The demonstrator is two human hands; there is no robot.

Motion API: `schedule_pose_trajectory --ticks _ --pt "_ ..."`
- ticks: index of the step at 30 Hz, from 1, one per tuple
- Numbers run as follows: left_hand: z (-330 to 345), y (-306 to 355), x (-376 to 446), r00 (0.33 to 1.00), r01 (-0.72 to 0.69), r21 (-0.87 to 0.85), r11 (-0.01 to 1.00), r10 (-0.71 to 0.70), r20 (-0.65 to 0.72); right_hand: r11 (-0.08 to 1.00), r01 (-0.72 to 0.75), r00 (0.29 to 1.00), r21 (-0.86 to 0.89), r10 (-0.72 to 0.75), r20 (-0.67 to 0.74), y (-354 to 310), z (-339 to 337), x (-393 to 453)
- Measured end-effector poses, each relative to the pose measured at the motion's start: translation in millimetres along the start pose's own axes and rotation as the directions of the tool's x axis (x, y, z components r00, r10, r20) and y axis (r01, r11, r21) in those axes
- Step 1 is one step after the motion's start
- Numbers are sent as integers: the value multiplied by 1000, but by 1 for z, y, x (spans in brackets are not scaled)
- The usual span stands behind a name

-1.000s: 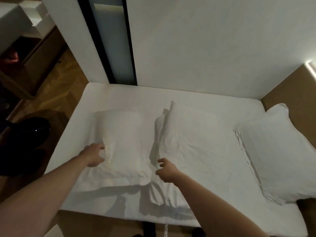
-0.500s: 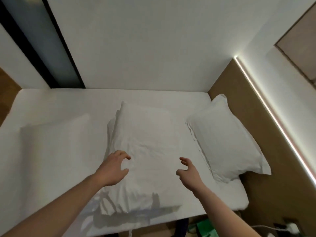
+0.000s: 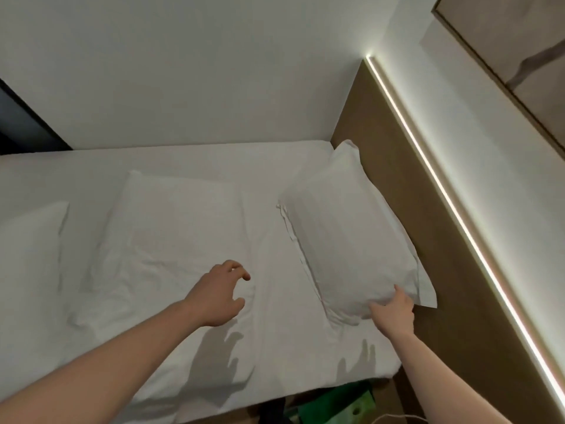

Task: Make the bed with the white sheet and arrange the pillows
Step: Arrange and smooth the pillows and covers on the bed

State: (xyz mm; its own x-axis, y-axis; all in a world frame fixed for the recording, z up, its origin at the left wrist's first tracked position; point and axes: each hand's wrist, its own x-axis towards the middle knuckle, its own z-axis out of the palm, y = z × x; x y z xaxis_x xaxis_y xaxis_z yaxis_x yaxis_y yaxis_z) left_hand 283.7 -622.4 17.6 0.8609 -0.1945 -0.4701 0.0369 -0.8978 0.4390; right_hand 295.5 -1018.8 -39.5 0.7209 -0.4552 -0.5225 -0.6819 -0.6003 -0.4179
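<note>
A white sheet [image 3: 189, 160] covers the bed. Three white pillows lie on it: one at the left edge [image 3: 27, 240], a flat crumpled one in the middle [image 3: 171, 228], and a plump one [image 3: 345, 228] leaning against the wooden headboard on the right. My right hand [image 3: 393, 313] grips the near lower corner of the right pillow. My left hand [image 3: 218, 296] hovers just above the sheet at the near right edge of the middle pillow, fingers curled and apart, holding nothing.
A brown wooden headboard [image 3: 428, 246] with a lit LED strip [image 3: 458, 221] runs along the right. A white wall [image 3: 198, 71] stands behind the bed. A green bag [image 3: 336, 408] and a white cable [image 3: 394, 417] lie on the floor at the near bed edge.
The view swung right. My right hand moved from above the middle pillow to the right pillow's corner and closed on it. My left hand shifted right, still open.
</note>
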Motion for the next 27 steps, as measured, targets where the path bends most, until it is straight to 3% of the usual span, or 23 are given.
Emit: schedule_pose_trajectory --ticks 10,22,27 --pt "66 56 85 1000 -2 27 1000 1 30 976 -61 997 -207 48 -68 52 -11 165" --pt "97 32 101 998 67 17 998 -67 -1 969 -224 974 107 222 32 82 14 256" --pt "110 28 105 997 80 27 996 -80 4 970 -191 981 -152 193 -4 74 22 268"
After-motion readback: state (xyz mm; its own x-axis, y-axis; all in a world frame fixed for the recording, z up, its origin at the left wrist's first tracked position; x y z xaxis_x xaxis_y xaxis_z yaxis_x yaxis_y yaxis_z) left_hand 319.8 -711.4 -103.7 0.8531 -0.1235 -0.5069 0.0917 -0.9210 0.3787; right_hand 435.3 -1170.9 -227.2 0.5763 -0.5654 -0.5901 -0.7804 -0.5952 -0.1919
